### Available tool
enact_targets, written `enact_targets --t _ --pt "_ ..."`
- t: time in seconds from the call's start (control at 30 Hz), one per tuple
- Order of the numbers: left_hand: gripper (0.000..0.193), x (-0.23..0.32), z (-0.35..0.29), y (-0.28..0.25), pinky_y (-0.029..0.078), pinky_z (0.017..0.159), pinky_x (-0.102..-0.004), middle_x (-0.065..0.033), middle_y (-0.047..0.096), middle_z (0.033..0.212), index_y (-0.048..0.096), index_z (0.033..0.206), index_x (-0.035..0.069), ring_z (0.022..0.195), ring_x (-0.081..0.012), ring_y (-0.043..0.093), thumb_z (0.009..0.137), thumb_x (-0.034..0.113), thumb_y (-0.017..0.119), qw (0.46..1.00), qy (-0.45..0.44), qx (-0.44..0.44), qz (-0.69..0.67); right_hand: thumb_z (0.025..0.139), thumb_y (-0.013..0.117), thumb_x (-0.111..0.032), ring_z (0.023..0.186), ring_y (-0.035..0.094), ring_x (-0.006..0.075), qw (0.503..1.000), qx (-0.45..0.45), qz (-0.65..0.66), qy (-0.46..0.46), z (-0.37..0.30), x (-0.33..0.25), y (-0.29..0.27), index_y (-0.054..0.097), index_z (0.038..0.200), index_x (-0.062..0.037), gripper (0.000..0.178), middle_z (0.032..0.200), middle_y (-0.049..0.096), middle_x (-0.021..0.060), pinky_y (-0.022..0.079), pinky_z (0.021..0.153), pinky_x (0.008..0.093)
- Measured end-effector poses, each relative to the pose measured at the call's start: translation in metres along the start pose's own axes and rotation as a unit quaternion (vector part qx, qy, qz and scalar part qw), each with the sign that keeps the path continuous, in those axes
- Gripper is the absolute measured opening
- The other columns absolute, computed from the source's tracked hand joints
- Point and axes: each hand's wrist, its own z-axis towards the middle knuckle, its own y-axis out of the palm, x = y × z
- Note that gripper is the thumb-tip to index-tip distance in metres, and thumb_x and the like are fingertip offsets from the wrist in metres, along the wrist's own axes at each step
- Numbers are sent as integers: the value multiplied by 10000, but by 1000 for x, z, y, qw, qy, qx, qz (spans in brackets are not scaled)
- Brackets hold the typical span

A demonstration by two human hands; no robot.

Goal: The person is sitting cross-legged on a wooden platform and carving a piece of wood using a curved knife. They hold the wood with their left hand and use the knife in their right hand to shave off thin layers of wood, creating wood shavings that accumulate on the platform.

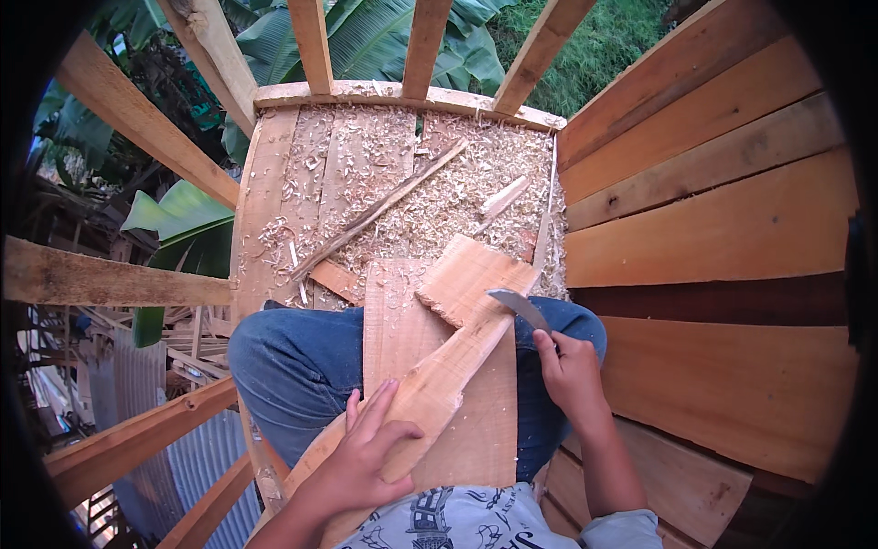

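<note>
A long piece of wood (pixel 428 377) with a broad, squared far end lies slantwise across my lap. Its near end runs down past my left forearm. My left hand (pixel 366 453) rests on its near part, fingers spread along the surface. In my right hand (pixel 567 366) is a knife (pixel 519 306), my fingers closed round its handle. The blade's curved tip touches or hovers just over the right edge of the broad end; I cannot tell which. Beneath the piece, a wide flat board (pixel 489 448) lies between my legs.
Wood shavings (pixel 448 201) cover much of the plank floor (pixel 265 192) ahead. A long thin stick (pixel 384 203) and a short offcut (pixel 503 197) lie among them. Slatted railings (pixel 119 279) stand at left and front, with banana leaves beyond. A plank wall (pixel 713 220) rises at right.
</note>
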Motion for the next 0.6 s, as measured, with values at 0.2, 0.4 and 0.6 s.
enact_targets --t 0.2,0.4,0.6 --pt "508 -1 -3 2 26 1153 -604 -278 264 1525 596 1075 112 1442 -411 235 607 190 779 1000 -6 20 -21 933 582 -399 623 619 416 995 -2 -35 -90 -10 -2 10 637 736 -16 434 607 593 215 492 561 472" --pt "531 0 -1 -2 21 1155 -600 -278 256 1528 591 1086 110 1443 -414 228 599 197 786 1000 -8 5 -25 944 559 -409 644 618 427 989 -79 -11 -125 -28 -13 8 649 774 -23 431 611 592 228 481 575 499" --pt "532 0 0 2 20 1156 -599 -275 259 1528 587 1080 109 1442 -420 228 596 200 789 1000 -7 9 -2 949 552 -405 651 628 411 998 -10 -45 -43 11 3 -1 650 745 -22 445 632 609 219 490 584 490"
